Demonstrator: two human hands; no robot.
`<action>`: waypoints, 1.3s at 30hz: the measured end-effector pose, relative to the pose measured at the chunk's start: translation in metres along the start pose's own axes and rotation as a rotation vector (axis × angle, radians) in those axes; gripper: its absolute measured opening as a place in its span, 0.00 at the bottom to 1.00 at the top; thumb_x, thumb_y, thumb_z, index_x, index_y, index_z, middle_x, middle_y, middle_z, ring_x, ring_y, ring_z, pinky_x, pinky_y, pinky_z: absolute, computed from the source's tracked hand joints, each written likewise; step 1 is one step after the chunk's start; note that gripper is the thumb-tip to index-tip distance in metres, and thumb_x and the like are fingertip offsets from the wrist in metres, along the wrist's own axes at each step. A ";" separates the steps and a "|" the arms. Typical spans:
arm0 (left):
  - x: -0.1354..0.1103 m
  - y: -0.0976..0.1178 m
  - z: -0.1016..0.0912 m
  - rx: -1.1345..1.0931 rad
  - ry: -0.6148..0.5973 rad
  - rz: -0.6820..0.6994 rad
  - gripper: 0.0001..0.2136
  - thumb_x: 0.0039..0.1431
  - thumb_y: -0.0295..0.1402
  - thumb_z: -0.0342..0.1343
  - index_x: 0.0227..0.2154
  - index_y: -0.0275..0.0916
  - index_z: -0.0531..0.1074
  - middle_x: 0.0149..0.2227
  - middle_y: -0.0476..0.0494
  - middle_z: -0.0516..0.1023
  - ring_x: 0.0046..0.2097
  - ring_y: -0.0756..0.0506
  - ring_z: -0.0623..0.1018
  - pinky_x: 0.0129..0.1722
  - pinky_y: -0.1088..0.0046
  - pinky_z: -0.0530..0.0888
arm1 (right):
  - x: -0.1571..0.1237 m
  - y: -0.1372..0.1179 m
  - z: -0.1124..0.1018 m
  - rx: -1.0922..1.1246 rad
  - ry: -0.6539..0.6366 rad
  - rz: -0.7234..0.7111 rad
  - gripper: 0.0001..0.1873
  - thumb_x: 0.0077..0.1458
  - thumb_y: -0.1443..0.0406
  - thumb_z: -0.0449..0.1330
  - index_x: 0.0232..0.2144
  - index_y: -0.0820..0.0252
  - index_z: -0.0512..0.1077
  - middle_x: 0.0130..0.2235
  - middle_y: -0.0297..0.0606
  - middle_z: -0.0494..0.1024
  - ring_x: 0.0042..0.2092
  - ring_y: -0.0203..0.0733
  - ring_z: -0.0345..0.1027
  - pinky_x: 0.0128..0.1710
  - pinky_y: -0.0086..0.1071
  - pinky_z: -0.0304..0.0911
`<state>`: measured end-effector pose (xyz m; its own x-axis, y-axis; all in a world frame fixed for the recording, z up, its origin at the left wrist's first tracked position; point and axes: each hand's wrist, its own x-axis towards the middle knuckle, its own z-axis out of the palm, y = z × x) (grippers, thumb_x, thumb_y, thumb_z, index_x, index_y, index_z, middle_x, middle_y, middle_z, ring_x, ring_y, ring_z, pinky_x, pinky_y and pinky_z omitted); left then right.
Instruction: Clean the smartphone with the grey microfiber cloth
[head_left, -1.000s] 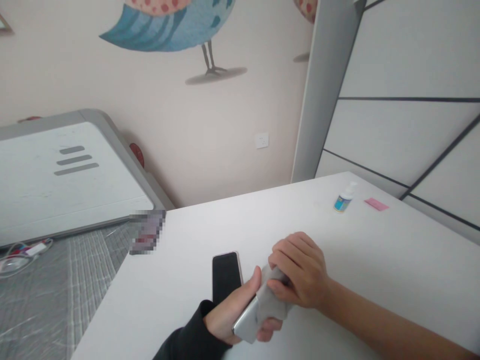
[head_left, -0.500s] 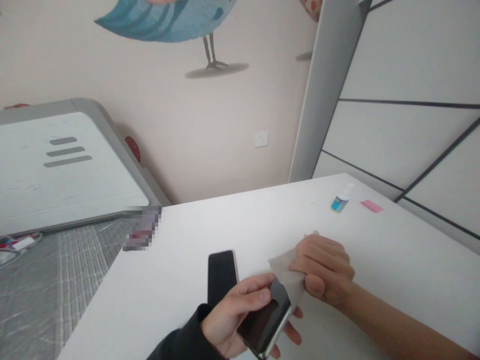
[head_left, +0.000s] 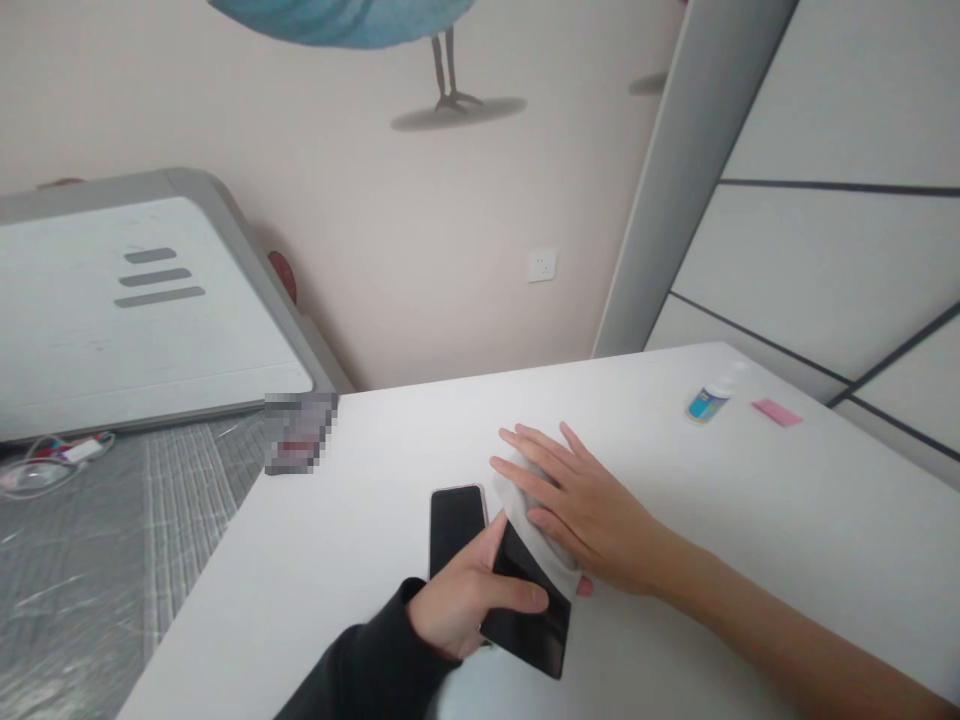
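My left hand [head_left: 476,592] is closed around a black smartphone [head_left: 531,632], its thumb lying across the glossy screen. The phone is tilted above the white table. My right hand [head_left: 570,490] lies flat over the phone's upper part, fingers stretched out and spread. Between that palm and the phone is a thin whitish cloth [head_left: 551,555], partly hidden under the fingers; whether it is fabric or paper I cannot tell. A second smartphone [head_left: 456,525], dark-screened with a light rim, rests on the table just behind my left hand, which covers its lower end.
A small spray bottle [head_left: 709,400] with a blue label stands at the table's [head_left: 360,560] far right, beside a pink packet [head_left: 778,412]. A blurred-out item [head_left: 300,435] sits at the left edge. Behind are a wall and grey-white cabinet panels [head_left: 825,250].
My right hand has gone from bunched fingers gripping the cloth's edge to lying spread over it on the phone. The held phone's angle has changed. The camera view has shifted slightly.
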<state>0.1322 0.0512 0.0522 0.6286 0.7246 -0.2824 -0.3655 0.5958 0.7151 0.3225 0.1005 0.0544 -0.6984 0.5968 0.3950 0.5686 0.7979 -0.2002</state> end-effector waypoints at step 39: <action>0.014 -0.016 -0.002 -0.321 0.209 0.114 0.25 0.61 0.53 0.60 0.55 0.43 0.76 0.59 0.44 0.78 0.70 0.43 0.64 0.69 0.70 0.58 | -0.004 -0.041 0.032 -0.066 -0.008 -0.064 0.45 0.66 0.57 0.50 0.73 0.66 0.30 0.73 0.44 0.42 0.75 0.53 0.35 0.71 0.54 0.52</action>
<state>0.1453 0.0522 0.0359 0.4306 0.8273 -0.3608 -0.6413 0.5618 0.5227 0.2878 0.0685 0.0324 -0.7373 0.5458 0.3981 0.5500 0.8271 -0.1154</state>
